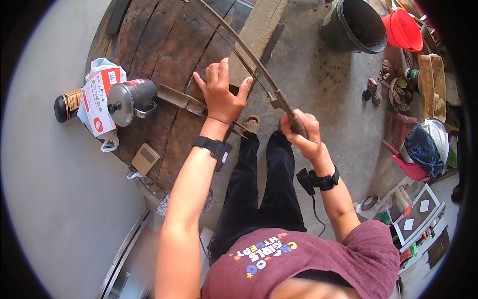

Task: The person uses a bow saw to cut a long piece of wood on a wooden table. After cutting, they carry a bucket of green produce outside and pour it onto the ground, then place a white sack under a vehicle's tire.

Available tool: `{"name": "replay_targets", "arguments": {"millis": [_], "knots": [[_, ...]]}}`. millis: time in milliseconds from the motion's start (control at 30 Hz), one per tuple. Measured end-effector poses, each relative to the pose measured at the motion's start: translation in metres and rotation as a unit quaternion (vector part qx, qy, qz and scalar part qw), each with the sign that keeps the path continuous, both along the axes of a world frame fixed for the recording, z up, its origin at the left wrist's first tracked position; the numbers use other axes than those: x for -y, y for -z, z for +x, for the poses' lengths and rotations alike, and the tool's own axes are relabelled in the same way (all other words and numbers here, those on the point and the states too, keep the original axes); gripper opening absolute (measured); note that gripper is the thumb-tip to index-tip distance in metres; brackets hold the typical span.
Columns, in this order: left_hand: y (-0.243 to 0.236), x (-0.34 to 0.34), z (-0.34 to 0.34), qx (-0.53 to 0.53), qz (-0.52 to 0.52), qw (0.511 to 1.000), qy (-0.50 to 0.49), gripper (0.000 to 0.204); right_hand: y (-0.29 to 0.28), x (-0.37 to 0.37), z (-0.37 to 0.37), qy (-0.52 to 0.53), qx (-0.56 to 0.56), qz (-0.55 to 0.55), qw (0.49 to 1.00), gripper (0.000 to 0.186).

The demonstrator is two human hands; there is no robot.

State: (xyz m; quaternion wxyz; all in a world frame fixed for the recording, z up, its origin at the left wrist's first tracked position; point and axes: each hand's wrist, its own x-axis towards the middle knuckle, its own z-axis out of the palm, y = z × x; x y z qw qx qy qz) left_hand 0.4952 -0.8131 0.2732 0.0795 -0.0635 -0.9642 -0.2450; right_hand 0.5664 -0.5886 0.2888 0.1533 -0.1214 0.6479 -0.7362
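Observation:
My right hand (304, 133) is wrapped round the handle end of a bow saw (254, 57), a long curved wooden stick with a thin line strung along it. The saw reaches up and leftward past the top edge of the picture. My left hand (222, 95) lies with fingers spread and thumb out, close to the strung line, at the near end of a pale wooden plank (259, 32). What lies under the palm is hidden. Beside that hand, a brown trough-shaped piece (180, 99) rests on the dark plank table (164, 65). Thin brown sticks (239, 131) poke out below the wrist.
On the table's left stand a lidded metal mug (130, 102), a white and red box (99, 102) in a plastic bag, a dark jar (67, 106) and a small beige box (145, 158). Black bucket (356, 27), red bucket (403, 31) and a cloth-filled basin (425, 147) line the right.

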Motion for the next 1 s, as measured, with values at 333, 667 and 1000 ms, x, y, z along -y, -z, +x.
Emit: {"name": "replay_targets", "arguments": {"millis": [333,667,1000], "knots": [[0.006,0.002,0.0,-0.018,-0.019,1.0,0.009,0.066,-0.005,0.012,-0.004,0.002,-0.036,-0.029,0.999,0.024],[0.004,0.001,-0.002,-0.013,-0.016,1.0,0.005,0.065,-0.016,0.003,0.028,0.023,0.062,-0.077,0.995,0.026],[0.006,0.0,-0.002,-0.007,-0.006,1.0,0.0,0.066,-0.029,0.009,0.019,0.025,0.061,-0.095,0.993,0.027]]}}
